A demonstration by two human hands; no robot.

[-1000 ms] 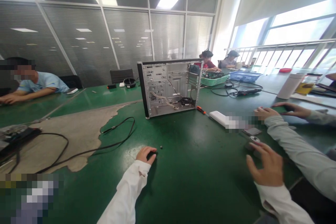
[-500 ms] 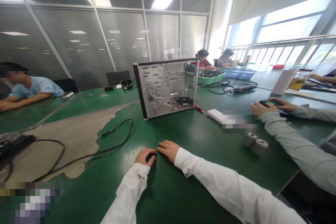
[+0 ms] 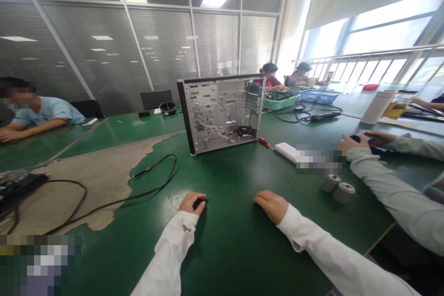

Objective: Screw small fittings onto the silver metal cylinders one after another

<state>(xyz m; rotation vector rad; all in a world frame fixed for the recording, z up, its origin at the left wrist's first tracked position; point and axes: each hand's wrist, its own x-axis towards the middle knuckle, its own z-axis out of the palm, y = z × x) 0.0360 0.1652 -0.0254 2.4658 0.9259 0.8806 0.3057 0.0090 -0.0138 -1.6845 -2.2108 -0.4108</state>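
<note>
My left hand [image 3: 193,203] rests on the green table with its fingers curled round a small black object [image 3: 198,203], mostly hidden by the fingers, so its kind is unclear. Apart from it, on the right, my right hand [image 3: 273,205] lies palm down on the tabletop, fingers stretched forward and nothing seen in them. Beyond both hands stands an open computer case [image 3: 224,115], upright, its inside facing me. Loose cables [image 3: 213,128] and a black fan [image 3: 245,130] show within it. A screwdriver [image 3: 263,142] with an orange and black handle lies at the case's right corner.
A white box [image 3: 286,151] and two grey cylinders [image 3: 338,187] are on the right, near a co-worker's hands [image 3: 357,143]. A black cable [image 3: 138,201] crosses the left side. Green [image 3: 280,101] and blue baskets [image 3: 319,95] stand farther back. Other people sit around.
My right hand has moved right, away from my left hand. My left hand keeps its place with the small black object. The co-worker's hands at the right have shifted slightly.
</note>
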